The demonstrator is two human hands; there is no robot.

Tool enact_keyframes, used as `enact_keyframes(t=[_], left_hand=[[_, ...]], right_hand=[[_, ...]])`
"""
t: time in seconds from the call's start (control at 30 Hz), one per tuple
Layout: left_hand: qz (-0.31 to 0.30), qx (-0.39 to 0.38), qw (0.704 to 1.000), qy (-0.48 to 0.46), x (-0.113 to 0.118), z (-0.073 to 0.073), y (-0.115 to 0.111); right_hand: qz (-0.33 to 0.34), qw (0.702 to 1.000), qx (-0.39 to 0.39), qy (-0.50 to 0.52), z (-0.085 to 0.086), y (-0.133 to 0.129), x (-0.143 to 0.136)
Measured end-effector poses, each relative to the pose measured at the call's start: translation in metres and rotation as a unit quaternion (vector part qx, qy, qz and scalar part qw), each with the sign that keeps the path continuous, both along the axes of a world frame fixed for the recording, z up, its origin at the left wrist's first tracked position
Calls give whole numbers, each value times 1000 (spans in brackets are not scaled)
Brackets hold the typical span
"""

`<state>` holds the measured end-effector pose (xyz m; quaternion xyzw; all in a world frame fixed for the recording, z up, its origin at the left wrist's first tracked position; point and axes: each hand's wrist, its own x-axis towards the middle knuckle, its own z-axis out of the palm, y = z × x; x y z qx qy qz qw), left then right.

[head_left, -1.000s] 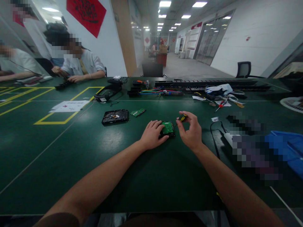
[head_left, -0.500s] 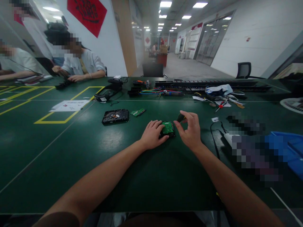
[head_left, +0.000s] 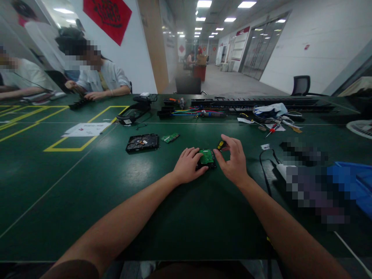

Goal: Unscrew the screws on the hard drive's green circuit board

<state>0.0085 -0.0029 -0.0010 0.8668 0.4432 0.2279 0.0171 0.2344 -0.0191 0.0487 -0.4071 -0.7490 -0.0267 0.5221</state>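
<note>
A small hard drive (head_left: 207, 157) with a green circuit board on top lies on the green table in front of me. My left hand (head_left: 189, 164) grips it from the left, fingers on its far side and thumb along the near edge. Just right of the drive, my right hand (head_left: 232, 157) pinches a small black and yellow tool handle (head_left: 221, 145) between thumb and fingers. The tool's tip cannot be made out. Further left lie an opened black drive casing (head_left: 142, 143) and a loose green circuit board (head_left: 170, 138).
Along the far side lie black rails (head_left: 255, 104), coloured wires (head_left: 186, 113), a white-and-blue glove (head_left: 270, 111) and a red screwdriver (head_left: 272, 130). A blue tray (head_left: 356, 182) stands at the right. Paper (head_left: 87, 130) lies left. A person (head_left: 101, 79) sits across at the far left.
The tool handle in my right hand has turned, and its yellow markings now show. My left hand stays on the drive.
</note>
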Motion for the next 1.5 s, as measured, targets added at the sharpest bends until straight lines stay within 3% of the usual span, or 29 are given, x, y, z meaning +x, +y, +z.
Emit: enact_keyframes(t=[0.17,0.4,0.67,0.97,1.2,1.5], left_hand=[[3,7,1000,4,0,-1,0],[1,2,1000,3,0,2,-1],[-2,2,1000,0,-1,1,0],[1,10,1000,2,0,1,-1],[1,7,1000,1,0,3,-2],[2,7,1000,2,0,1,-2]], right_hand=[[-15,1000,6,-9,1,0,1],[23,1000,-16,11,-6,3,0],[-19,1000,18,-2,0,1,2],[15,1000,-4,7,-1,0,-1],[-7,1000,-5,17,0,1,1],[14,1000,-3,25,-3,2,0]])
